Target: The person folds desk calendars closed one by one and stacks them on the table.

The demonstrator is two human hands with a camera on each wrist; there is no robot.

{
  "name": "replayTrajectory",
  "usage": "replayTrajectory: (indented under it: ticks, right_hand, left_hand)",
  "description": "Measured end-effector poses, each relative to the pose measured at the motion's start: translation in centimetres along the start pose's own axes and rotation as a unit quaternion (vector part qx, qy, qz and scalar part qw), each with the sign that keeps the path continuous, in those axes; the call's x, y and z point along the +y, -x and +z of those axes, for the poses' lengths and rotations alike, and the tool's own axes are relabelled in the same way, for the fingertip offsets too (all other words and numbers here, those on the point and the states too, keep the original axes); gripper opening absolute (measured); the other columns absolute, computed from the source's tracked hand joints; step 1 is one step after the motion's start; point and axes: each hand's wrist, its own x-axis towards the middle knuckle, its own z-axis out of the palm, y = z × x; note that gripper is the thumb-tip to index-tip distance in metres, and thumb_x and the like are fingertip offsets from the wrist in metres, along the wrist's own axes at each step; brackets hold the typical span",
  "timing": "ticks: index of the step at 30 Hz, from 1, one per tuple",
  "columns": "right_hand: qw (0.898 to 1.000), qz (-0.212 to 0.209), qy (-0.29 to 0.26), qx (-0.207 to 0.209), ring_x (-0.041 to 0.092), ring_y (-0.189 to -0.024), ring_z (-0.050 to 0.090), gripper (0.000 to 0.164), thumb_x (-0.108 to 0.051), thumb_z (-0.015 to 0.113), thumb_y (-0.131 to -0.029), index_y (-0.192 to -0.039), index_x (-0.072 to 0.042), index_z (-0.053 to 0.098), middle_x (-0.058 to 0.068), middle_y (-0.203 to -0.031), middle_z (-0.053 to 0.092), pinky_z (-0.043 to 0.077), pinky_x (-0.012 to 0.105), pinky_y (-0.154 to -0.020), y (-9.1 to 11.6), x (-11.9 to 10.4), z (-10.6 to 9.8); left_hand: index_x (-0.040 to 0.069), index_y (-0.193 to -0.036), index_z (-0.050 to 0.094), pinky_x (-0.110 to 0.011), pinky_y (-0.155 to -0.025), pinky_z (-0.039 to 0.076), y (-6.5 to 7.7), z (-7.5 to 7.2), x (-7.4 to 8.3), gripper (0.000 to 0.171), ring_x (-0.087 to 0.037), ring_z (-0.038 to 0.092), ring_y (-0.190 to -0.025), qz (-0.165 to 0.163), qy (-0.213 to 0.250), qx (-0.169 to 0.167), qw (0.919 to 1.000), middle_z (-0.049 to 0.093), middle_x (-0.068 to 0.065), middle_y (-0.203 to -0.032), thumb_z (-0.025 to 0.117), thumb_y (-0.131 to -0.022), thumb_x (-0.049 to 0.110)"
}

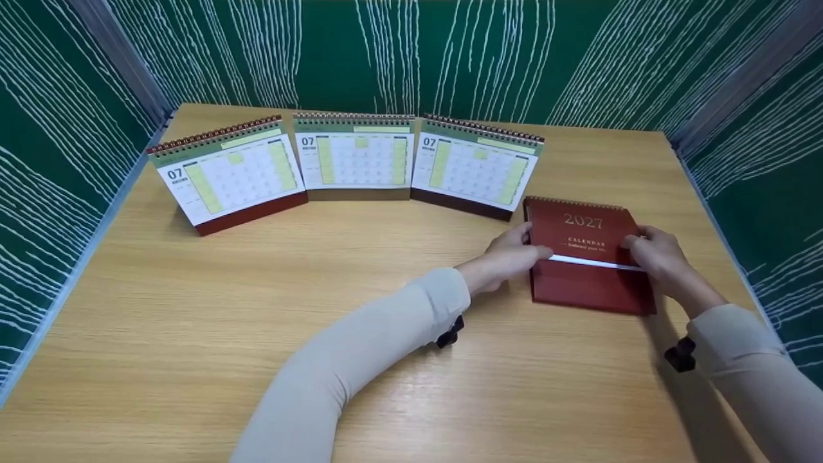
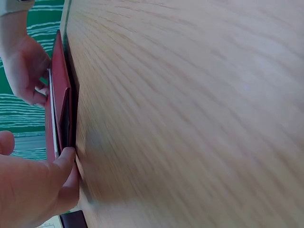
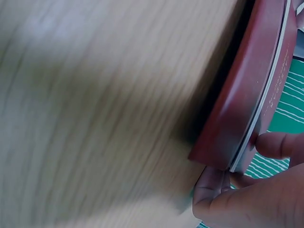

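Note:
A dark red desk calendar [image 1: 585, 225], its cover marked 2027 in gold letters, lies low at the table's right side with its spiral binding away from me. My left hand [image 1: 511, 254] grips its left edge, thumb on top of the cover. On the opposite edge, my right hand [image 1: 659, 254] pinches it, again with the thumb above. The left wrist view shows the red base folded under the pages, with a narrow dark gap inside. Seen from the right wrist, the fingers [image 3: 211, 187] reach under the calendar's corner.
Three calendars stand upright in an arc at the back: a red-based one [image 1: 235, 173] at left, a tan-based one [image 1: 357, 157] in the middle, a dark-based one [image 1: 476, 167] at right. Green walls [image 1: 334, 51] with white lines border the wooden table [image 1: 193, 334].

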Motion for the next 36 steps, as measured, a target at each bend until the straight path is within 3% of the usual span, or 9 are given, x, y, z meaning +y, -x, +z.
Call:
replayTrajectory:
  ticks: [8, 15, 18, 22, 29, 36]
  right_hand:
    - [1.0, -0.006, 0.008, -0.002, 0.048, -0.144, 0.029, 0.076, -0.03, 0.035, -0.11, -0.166, 0.004, -0.003, 0.038, -0.167, 0.018, 0.027, 0.067, -0.123, 0.0, 0.3, 0.0]
    - [0.999, -0.014, 0.039, 0.009, 0.049, -0.142, 0.034, 0.075, -0.029, 0.035, -0.11, -0.166, 0.008, 0.001, 0.04, -0.163, 0.025, 0.03, 0.066, -0.121, -0.2, 0.4, 0.2]
    - [0.999, -0.015, 0.036, 0.004, 0.05, -0.142, 0.033, 0.077, -0.029, 0.037, -0.11, -0.166, 0.007, -0.001, 0.04, -0.163, 0.023, 0.03, 0.067, -0.121, -0.1, 0.3, 0.1]
    - [0.999, -0.025, 0.044, 0.017, 0.053, -0.145, 0.029, 0.08, -0.029, 0.04, -0.11, -0.165, 0.007, -0.005, 0.041, -0.166, 0.016, 0.026, 0.069, -0.123, 0.2, -0.2, -0.3]
    - [0.987, -0.085, 0.109, 0.078, 0.061, -0.145, 0.024, 0.08, -0.03, 0.044, -0.108, -0.166, 0.006, 0.003, 0.043, -0.164, 0.012, 0.027, 0.076, -0.118, 1.3, -1.8, -0.8]
    - [0.98, -0.143, 0.115, 0.082, 0.06, -0.144, 0.028, 0.077, -0.037, 0.046, -0.111, -0.168, 0.001, 0.013, 0.039, -0.164, 0.021, 0.035, 0.076, -0.113, 2.4, -4.2, -1.0]
  left_hand:
    - [0.008, -0.163, 0.042, -0.027, -0.117, 0.043, -0.2, 0.2, -0.1, 0.069, -0.016, 0.059, -0.136, -0.013, 0.026, 0.021, 0.9993, 0.059, -0.008, -0.154, 0.069, -0.1, 0.017]
    - [0.007, -0.155, 0.052, -0.028, -0.104, 0.051, -0.3, -0.2, -0.1, 0.057, -0.012, 0.067, -0.113, -0.009, 0.046, 0.026, 0.9985, 0.072, -0.001, -0.123, 0.067, -0.101, 0.017]
    - [0.007, -0.154, 0.053, -0.03, -0.102, 0.053, -0.2, -0.7, 0.1, 0.056, -0.014, 0.067, -0.116, -0.013, 0.041, 0.026, 0.9987, 0.072, -0.002, -0.127, 0.067, -0.101, 0.018]
    - [0.008, -0.156, 0.051, -0.035, -0.104, 0.054, 0.1, -1.7, 0.3, 0.057, -0.018, 0.062, -0.126, -0.016, 0.025, 0.019, 0.9994, 0.066, -0.006, -0.141, 0.066, -0.102, 0.019]
    - [0.009, -0.155, 0.051, -0.046, -0.102, 0.055, 1.0, -4.1, 0.8, 0.054, -0.026, 0.063, -0.119, -0.004, 0.027, 0.02, 0.9994, 0.062, -0.01, -0.144, 0.064, -0.102, 0.013]
    - [0.01, -0.156, 0.051, -0.036, -0.106, 0.052, 2.0, -7.6, 1.8, 0.057, -0.022, 0.063, -0.123, 0.019, -0.01, 0.042, 0.9989, 0.063, -0.012, -0.145, 0.066, -0.101, 0.012]
